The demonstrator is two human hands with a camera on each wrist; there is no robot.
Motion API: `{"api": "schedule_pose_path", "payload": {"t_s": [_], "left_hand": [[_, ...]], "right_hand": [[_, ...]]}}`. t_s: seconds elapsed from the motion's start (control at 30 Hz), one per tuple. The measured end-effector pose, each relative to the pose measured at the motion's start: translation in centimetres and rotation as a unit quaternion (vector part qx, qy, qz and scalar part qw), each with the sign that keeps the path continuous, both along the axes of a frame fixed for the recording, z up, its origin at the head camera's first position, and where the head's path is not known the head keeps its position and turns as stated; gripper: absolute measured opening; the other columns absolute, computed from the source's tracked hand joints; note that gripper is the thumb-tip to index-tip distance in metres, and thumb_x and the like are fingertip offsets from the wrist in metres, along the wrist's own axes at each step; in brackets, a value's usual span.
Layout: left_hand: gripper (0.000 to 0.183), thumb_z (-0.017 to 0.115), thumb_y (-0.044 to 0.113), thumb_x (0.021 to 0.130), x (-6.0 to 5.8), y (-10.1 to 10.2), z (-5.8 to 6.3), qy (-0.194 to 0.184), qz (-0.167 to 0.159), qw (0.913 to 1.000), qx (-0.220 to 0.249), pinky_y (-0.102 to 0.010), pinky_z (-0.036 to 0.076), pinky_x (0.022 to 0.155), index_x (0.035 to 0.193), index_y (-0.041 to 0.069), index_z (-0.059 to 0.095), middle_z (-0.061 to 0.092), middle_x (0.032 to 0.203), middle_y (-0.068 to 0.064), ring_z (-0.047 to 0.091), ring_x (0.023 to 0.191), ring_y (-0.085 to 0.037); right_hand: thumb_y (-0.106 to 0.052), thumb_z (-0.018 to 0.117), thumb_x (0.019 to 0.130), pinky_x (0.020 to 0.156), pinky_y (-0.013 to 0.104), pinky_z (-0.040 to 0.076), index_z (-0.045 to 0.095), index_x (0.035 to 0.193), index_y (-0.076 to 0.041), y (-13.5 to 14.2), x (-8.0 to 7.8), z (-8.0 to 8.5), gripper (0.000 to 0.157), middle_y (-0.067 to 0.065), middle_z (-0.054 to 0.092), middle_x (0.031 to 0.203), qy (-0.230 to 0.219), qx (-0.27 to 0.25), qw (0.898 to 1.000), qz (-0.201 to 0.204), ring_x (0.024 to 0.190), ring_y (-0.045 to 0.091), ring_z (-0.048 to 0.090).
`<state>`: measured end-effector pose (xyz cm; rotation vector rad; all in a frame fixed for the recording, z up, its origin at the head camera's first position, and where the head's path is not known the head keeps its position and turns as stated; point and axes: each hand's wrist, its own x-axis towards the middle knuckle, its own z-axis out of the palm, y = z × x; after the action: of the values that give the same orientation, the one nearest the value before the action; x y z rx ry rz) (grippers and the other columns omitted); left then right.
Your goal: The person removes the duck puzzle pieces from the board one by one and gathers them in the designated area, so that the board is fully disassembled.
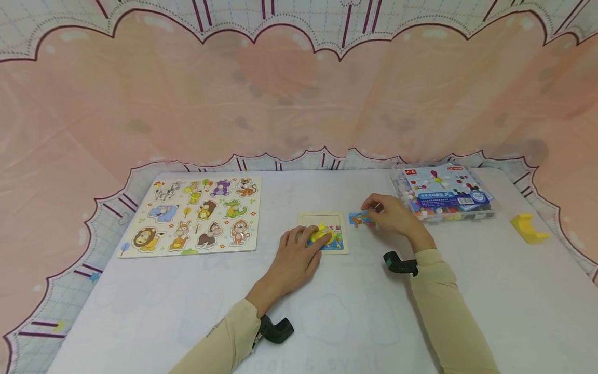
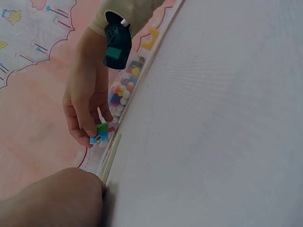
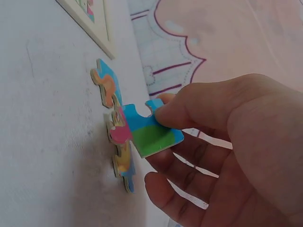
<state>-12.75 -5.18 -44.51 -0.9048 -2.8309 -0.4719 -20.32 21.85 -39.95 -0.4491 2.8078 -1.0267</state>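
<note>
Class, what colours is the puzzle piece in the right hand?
The piece is blue and green with a pink tab; clearest in the right wrist view.

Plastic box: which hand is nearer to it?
Right. The right hand is by the near left corner of the box; the left hand is farther left, on the small puzzle.

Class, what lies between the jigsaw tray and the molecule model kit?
In the head view: loose jigsaw pieces and the right hand, pinching another piece.
</note>
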Motion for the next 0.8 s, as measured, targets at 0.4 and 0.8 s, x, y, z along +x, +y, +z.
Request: {"api": "schedule_pose_path", "payload": {"t_s": [0.4,0.8], "left_hand": [[0.044,0.040,0.031,0.100,-0.1,0.0,-0.2,-0.004,0.004,1.0000,-0.005,-0.048,0.027,0.108,0.144,0.031,0.040,0.040,0.145,-0.005,0.034,0.131,-0.029],[0.043,0.041,0.030,0.100,0.0,0.1,0.0,0.014,0.003,0.9998,-0.010,-0.048,0.029,0.106,0.142,0.030,0.043,0.041,0.144,-0.006,0.036,0.129,-0.029]], "right_hand": [[-0.008,0.052,0.090,0.066,0.026,0.046,0.063,0.101,-0.004,1.5,0.2,0.3,0.015,0.013,0.061,0.099,-0.045,0.018,0.999,-0.024,0.090,0.026,0.055],[-0.006,0.052,0.090,0.067,0.027,0.045,0.062,0.099,-0.001,1.9,0.6,0.9,0.014,0.015,0.062,0.096,-0.044,0.044,0.998,-0.024,0.086,0.026,0.057]]}}
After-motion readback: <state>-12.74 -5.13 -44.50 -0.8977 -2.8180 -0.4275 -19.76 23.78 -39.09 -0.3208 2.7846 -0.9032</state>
